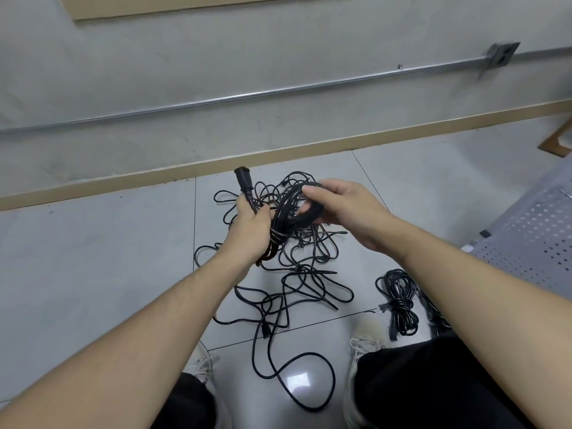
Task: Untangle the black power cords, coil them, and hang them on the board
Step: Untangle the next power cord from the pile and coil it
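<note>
I see a pale grey tiled floor (93,258) meeting a grey wall with a metal conduit (278,91). Below my grip lies one loose tangle of black power cords (297,283); right of it, one tied black coil (400,300). My left hand (250,230) grips a half-wound black bundle (288,218) and its plug end (244,184); my right hand (346,212) pinches its loops.

Board (185,4) cut off at top, second coiled cord (436,314) perhaps behind right forearm

Grey tiled floor (108,258), tangled black cords (297,286), coiled cord bundle (400,300)
</note>
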